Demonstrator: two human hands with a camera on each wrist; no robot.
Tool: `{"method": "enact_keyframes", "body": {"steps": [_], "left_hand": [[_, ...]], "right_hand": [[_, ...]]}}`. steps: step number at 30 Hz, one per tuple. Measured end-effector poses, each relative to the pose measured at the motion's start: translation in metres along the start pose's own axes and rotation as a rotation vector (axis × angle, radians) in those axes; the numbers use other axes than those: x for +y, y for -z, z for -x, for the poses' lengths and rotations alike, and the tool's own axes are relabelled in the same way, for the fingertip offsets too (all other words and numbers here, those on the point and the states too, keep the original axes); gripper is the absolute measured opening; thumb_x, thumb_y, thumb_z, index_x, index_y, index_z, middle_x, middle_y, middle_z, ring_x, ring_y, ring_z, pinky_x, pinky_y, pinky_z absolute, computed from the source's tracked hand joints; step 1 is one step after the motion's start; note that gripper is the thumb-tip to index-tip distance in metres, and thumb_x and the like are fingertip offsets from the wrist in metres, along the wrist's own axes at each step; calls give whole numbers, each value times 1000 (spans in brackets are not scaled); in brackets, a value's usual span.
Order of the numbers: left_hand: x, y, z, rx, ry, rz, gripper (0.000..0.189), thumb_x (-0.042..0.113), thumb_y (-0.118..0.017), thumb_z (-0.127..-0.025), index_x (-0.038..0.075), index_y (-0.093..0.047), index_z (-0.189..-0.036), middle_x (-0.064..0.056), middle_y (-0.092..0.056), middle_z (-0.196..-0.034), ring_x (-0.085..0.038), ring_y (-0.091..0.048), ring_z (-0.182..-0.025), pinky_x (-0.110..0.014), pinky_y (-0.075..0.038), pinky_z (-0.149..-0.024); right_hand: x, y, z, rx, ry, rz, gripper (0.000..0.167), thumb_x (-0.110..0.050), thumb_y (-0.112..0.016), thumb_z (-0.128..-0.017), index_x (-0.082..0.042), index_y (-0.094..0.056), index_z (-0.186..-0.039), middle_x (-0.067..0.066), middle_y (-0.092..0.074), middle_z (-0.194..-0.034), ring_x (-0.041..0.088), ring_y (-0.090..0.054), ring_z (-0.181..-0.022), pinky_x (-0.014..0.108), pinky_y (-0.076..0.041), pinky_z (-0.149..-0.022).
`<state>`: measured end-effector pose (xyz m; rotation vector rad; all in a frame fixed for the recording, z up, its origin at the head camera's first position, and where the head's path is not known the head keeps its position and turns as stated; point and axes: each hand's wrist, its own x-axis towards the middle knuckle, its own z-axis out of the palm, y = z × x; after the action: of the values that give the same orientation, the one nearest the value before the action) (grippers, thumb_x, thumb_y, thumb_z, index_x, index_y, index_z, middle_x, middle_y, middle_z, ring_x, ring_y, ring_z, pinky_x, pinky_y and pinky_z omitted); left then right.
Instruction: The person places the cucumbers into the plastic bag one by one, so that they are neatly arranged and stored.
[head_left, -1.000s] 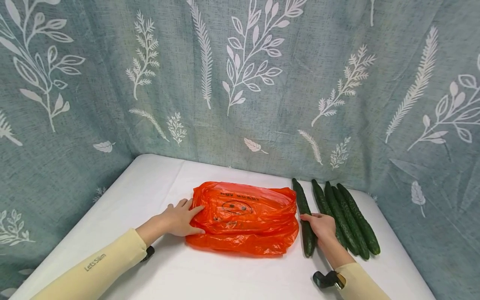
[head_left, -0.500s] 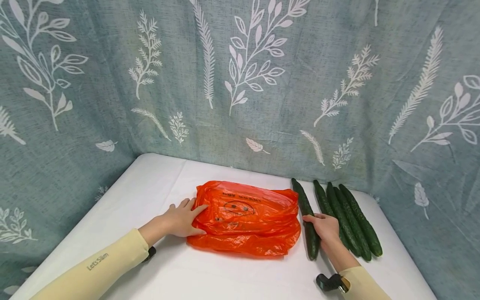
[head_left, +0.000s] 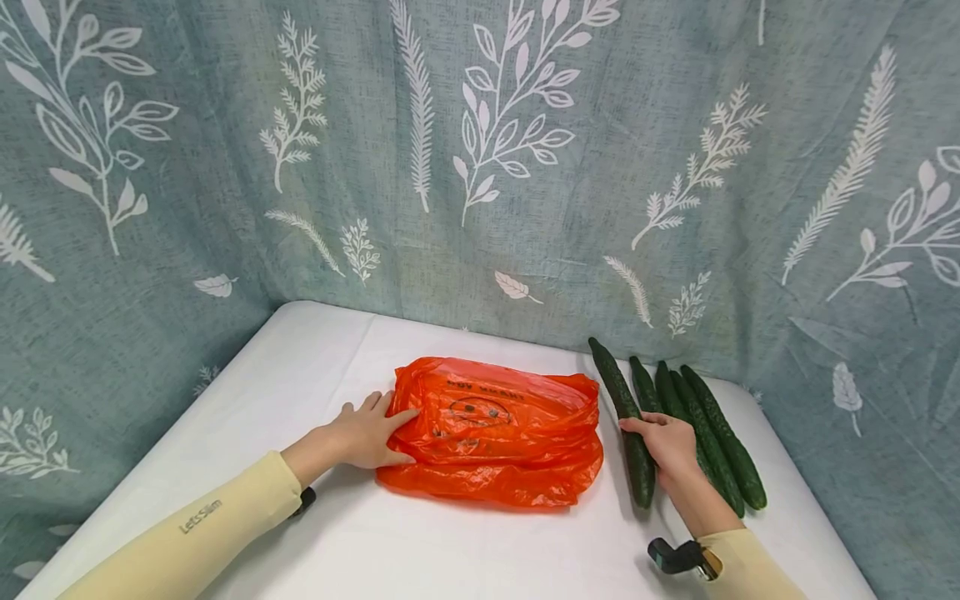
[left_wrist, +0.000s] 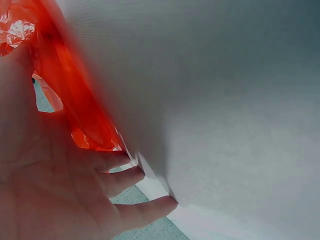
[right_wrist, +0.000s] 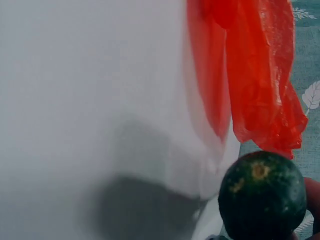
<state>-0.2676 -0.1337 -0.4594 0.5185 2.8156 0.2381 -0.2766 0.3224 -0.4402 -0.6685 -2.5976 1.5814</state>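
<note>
An orange-red plastic bag (head_left: 495,433) with a printed face lies on the white table. At its left end rests my left hand (head_left: 367,432), fingers spread, thumb over the bag's edge. In the left wrist view three fingertips of the left hand (left_wrist: 65,190) touch the table. To the bag's right, my right hand (head_left: 667,442) pinches a long dark green cucumber (head_left: 617,379) near its middle. The right wrist view shows that cucumber's blunt end (right_wrist: 261,195) up close, its shadow falling on the table apart from it.
Several more cucumbers (head_left: 723,442) lie side by side at the table's right, just beyond the right hand. A blue-green curtain (head_left: 525,183) with white leaf prints hangs behind and along both sides of the white table (head_left: 450,550).
The right hand has moved the cucumber away from the bag, to the right and up, close to the other cucumbers. The left hand stays at the bag's end; the whole head view has shifted slightly.
</note>
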Motion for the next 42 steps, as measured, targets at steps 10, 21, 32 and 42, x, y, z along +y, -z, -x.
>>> {"method": "enact_keyframes", "body": {"steps": [10,21,32,42], "left_hand": [[1,2,1,-9,1,-12,85,65,-66,-87,26,-37,-157,-22,-22,-164,-47,-23,-149,-74,-26,-110],[1,1,2,-6,-1,-15,86,65,-64,-87,25,-35,-158,-22,-21,-165,-47,-22,-149,-74,-25,-110],[0,-1,1,0,-9,-10,86,65,-65,-87,25,-36,-157,-22,-22,-165,-47,-21,-150,-75,-25,-109],[0,-2,0,-12,-2,-7,86,65,-65,-87,26,-35,-158,-22,-19,-166,-48,-19,-150,-75,-24,-110]], "right_hand": [[-16,17,-4,-84,31,59,75,-34,-75,-89,2,-45,-147,28,-33,-157,43,-34,-141,59,-34,-114],[-43,17,-4,-147,114,141,72,-35,-75,-88,1,-49,-145,29,-47,-148,39,-54,-123,35,-57,-84],[-64,13,-2,-253,212,221,69,-34,-78,-87,-1,-53,-141,24,-49,-144,39,-47,-132,50,-47,-103],[-86,4,-5,-322,291,318,62,-32,-80,-84,-4,-60,-136,15,-58,-104,33,-52,-106,45,-50,-88]]}}
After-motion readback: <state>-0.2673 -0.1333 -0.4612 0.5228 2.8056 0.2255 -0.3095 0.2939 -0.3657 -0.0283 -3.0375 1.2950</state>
